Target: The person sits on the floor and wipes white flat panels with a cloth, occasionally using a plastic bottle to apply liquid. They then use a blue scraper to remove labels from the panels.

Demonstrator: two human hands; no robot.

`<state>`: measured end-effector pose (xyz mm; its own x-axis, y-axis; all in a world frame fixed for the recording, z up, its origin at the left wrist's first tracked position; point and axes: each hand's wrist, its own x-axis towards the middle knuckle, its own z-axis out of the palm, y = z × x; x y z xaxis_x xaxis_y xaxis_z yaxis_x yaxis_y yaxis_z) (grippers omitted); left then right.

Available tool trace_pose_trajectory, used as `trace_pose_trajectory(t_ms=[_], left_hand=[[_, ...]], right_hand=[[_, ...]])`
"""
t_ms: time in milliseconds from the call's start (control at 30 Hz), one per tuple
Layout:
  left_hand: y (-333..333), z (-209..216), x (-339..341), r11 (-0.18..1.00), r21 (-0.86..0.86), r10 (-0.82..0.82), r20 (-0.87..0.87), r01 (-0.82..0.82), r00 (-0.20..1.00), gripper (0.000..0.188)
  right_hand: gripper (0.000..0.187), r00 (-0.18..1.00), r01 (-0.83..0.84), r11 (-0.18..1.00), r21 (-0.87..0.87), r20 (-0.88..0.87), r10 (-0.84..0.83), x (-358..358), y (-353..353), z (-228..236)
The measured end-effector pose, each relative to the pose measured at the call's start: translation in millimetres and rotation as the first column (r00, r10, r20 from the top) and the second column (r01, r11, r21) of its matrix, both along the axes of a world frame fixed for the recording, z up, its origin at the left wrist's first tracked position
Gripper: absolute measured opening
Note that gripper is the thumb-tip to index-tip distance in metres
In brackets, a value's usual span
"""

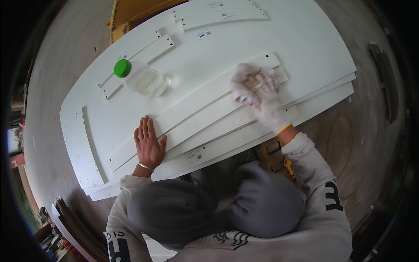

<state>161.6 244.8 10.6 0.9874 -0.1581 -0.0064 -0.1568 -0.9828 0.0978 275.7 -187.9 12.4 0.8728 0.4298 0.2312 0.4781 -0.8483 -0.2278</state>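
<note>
My left hand [149,143], bare with a bangle at the wrist, lies flat with its fingers stretched out on a long white board [192,106]. Toward the far right end of the boards, my right hand [267,100] wears a white glove with a yellow cuff edge. It presses a crumpled pale cloth [245,78] onto the boards; motion blurs both a little. Another long white board [205,124] lies alongside, nearer to me. Beyond my left hand a clear plastic jar [147,82] with a green lid [122,68] rests tilted, with clear liquid in it.
Large white panels [305,39] lie stacked under the boards. Shorter drilled strips lie at the back [224,18], by the jar [161,49] and at the left [94,146]. Behind stands a yellow structure [135,15]. A yellow-handled tool [289,168] sits below the right edge.
</note>
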Motion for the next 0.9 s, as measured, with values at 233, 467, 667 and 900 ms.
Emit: trace_pose_trajectory(t_ms=[233,467,667,900], left_hand=[[1.2,0.2,2.7,0.999,-0.03,0.015,0.006,-0.015,1.0,0.071],[0.6,-2.1,-0.3,0.997,-0.079,0.024,0.017,-0.023,1.0,0.071],[-8.4,2.0,4.9,0.994,-0.093,0.055,0.023,-0.053,0.998,0.07],[2.3,-0.8,-0.9,0.988,-0.141,0.063,0.04,-0.057,0.997,0.068]], right_hand=[[0.046,0.989,0.062,0.998,-0.019,0.133,-0.059,3.3,68.2,4.2],[0.056,0.863,-0.495,0.869,0.026,-0.102,0.495,-33.0,105.1,2.7],[0.054,0.987,-0.158,0.971,-0.178,-0.012,0.158,-6.9,-4.6,-9.6],[0.048,0.76,-0.638,0.767,0.066,-0.109,0.641,-37.8,166.5,21.4]])
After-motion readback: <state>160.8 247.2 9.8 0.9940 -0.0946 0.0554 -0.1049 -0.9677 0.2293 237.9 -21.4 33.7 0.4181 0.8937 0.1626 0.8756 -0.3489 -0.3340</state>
